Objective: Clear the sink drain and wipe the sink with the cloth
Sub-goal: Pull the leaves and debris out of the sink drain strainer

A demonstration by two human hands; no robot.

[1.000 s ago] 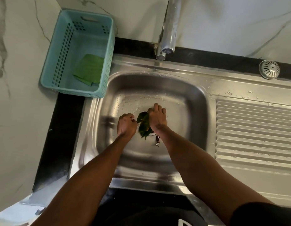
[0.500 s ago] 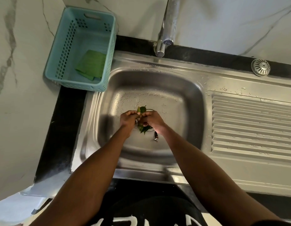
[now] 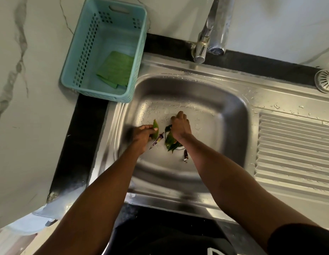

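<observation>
Both my hands are down in the wet steel sink (image 3: pixel 231 115). My left hand (image 3: pixel 143 134) grips a light green leaf (image 3: pixel 155 126) and a thin purple scrap (image 3: pixel 157 140), just left of the drain. My right hand (image 3: pixel 180 127) is closed on dark green leaves (image 3: pixel 170 141) that lie over the drain, which they mostly hide. A small dark scrap (image 3: pixel 185 156) lies on the sink floor by my right wrist. The green cloth (image 3: pixel 115 69) lies folded in the teal basket (image 3: pixel 139 52) at the back left.
The tap (image 3: pixel 213 28) stands over the sink's back rim. A ribbed draining board (image 3: pixel 296 150) extends to the right, with a round metal strainer (image 3: pixel 325 80) at its far corner. Marble wall and black counter edge border the left side.
My left hand has pulled away to the left with a leaf and a purple scrap. My right hand stays on the leaves over the drain.
</observation>
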